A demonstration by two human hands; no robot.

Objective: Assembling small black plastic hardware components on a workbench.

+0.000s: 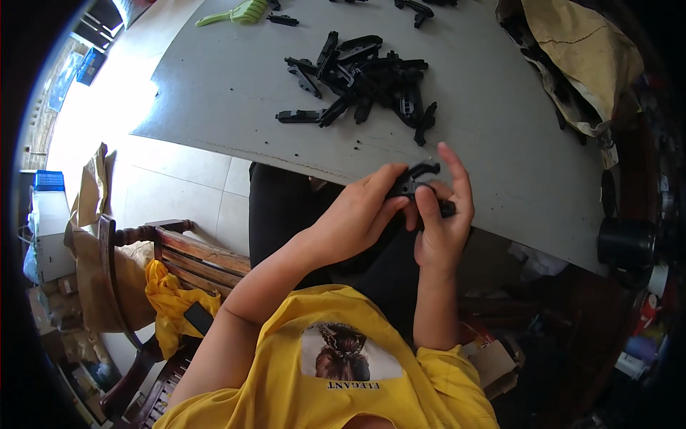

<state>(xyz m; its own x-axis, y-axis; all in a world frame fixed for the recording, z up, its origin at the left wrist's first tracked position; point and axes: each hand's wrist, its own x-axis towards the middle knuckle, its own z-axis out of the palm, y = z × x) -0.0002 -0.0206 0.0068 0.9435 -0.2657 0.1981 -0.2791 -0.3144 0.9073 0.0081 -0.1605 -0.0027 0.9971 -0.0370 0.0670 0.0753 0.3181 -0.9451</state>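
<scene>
Closest in, the yellow T-shirt (279, 343) fills the bottom, and both forearms reach up from it. Here's the left hand (350, 211), thumb and forefinger pinching a black plastic fitting (406, 187) by its body, apparently to steady it. The right hand (441, 232) meets it from the other side, thumb against the fitting, index finger raised clear, perhaps to leave room for the thumb to press. A dark end pokes out by the right fingers; whether it's a second piece, I can't tell. The fitting sits between both hands, over the near edge of the tabletop (500, 179), likely for comfortable reach and a close look.

Beyond, a tangled heap of black plastic fittings (371, 79) lies straight ahead, handy for either hand. Up on the right, a crumpled brown paper bag (586, 57) gapes open, and at the far left, a green brush (243, 12) lies well apart from the heap.
</scene>
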